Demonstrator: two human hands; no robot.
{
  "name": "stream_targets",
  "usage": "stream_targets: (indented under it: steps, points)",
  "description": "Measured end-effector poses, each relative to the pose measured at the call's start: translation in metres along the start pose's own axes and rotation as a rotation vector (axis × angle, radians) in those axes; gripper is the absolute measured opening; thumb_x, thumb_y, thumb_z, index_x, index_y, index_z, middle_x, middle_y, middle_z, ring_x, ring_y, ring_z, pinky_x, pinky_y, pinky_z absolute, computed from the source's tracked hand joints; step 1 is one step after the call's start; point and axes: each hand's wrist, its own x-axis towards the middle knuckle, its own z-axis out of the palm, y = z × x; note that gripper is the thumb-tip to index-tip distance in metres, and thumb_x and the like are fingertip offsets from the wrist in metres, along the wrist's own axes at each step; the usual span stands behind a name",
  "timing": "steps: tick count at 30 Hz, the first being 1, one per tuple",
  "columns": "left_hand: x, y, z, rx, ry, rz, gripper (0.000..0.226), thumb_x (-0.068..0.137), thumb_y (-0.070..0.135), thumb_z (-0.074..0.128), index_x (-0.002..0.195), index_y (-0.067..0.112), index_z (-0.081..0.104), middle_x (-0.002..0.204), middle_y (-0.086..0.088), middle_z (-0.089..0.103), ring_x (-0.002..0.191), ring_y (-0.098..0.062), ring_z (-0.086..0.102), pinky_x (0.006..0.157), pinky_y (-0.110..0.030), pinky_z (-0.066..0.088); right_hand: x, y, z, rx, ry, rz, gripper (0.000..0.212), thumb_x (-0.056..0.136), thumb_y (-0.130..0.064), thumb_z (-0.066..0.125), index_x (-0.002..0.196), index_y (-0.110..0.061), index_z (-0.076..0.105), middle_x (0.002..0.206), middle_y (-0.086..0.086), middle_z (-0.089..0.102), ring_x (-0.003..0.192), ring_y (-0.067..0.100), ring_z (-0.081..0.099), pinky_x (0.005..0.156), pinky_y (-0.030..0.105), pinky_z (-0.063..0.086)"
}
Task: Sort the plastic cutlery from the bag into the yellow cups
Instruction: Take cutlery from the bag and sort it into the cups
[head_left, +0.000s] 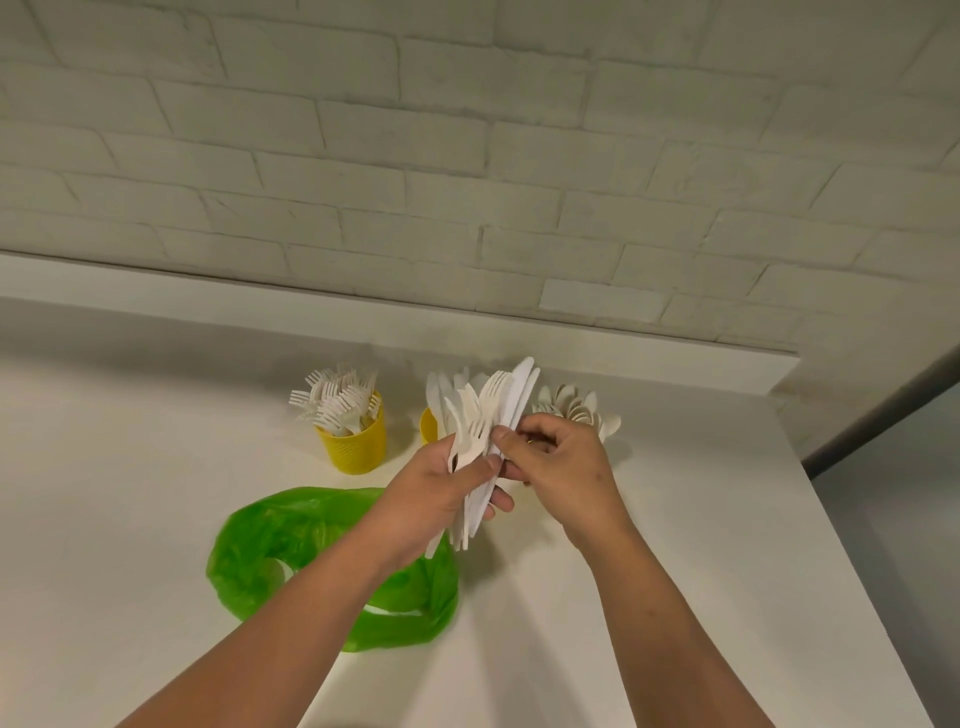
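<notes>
My left hand (439, 486) grips a mixed bunch of white plastic cutlery (485, 415), forks and knives fanned upward. My right hand (558, 457) pinches a piece in that bunch with thumb and fingers. A yellow cup (356, 441) at the left holds several forks. A second yellow cup (428, 423) with knives is mostly hidden behind the bunch. Spoons (582, 408) stand behind my right hand; their cup is hidden. The green plastic bag (291, 545) lies open on the table under my left forearm.
The white table (130, 519) ends in a right edge near my right arm, with grey floor (909, 519) beyond. A low white ledge and a white brick wall (467, 156) run along the back.
</notes>
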Motion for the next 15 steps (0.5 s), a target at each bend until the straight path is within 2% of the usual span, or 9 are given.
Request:
stream_targets:
  steps: [3, 5, 9, 12, 15]
  points:
    - [0.0, -0.001, -0.006, 0.037, 0.019, 0.006, 0.024, 0.104, 0.016, 0.057, 0.125, 0.014, 0.066, 0.11, -0.011, 0.078, 0.083, -0.023, 0.073, 0.076, -0.034, 0.057, 0.001, 0.001, 0.003, 0.03, 0.018, -0.012, 0.007, 0.093, -0.013, 0.074, 0.087, -0.011, 0.077, 0.08, 0.005, 0.08, 0.07, 0.019, 0.078, 0.06, 0.019, 0.053]
    - [0.0, -0.002, -0.008, 0.019, 0.027, 0.0, 0.026, 0.104, 0.017, 0.057, 0.128, 0.011, 0.065, 0.113, -0.012, 0.078, 0.089, -0.027, 0.075, 0.082, -0.039, 0.057, 0.003, 0.004, 0.006, 0.046, 0.061, -0.028, 0.01, 0.093, -0.009, 0.072, 0.085, -0.008, 0.077, 0.077, 0.002, 0.079, 0.063, 0.014, 0.075, 0.057, 0.017, 0.051]
    - [0.001, -0.006, -0.009, -0.075, 0.043, -0.019, 0.026, 0.105, 0.013, 0.053, 0.129, 0.009, 0.064, 0.115, -0.015, 0.077, 0.099, -0.036, 0.075, 0.085, -0.039, 0.06, 0.005, 0.007, 0.008, 0.104, 0.084, -0.03, 0.01, 0.095, -0.006, 0.069, 0.091, -0.001, 0.076, 0.077, 0.001, 0.079, 0.059, 0.008, 0.07, 0.058, 0.016, 0.052]
    - [0.003, -0.008, -0.014, -0.107, 0.06, -0.023, 0.023, 0.106, 0.009, 0.052, 0.123, 0.005, 0.067, 0.114, -0.017, 0.076, 0.1, -0.04, 0.074, 0.086, -0.041, 0.06, 0.01, 0.013, 0.001, 0.091, 0.101, -0.03, 0.01, 0.095, -0.009, 0.07, 0.088, -0.004, 0.076, 0.062, -0.007, 0.069, 0.052, 0.007, 0.057, 0.059, 0.02, 0.047]
    - [0.005, -0.009, -0.016, -0.082, 0.097, -0.029, 0.017, 0.104, 0.007, 0.055, 0.114, 0.007, 0.068, 0.107, -0.017, 0.077, 0.093, -0.039, 0.076, 0.08, -0.043, 0.063, 0.015, 0.017, -0.007, 0.117, -0.008, 0.029, 0.007, 0.095, -0.01, 0.07, 0.093, -0.007, 0.076, 0.068, 0.005, 0.065, 0.062, 0.017, 0.053, 0.06, 0.03, 0.047]
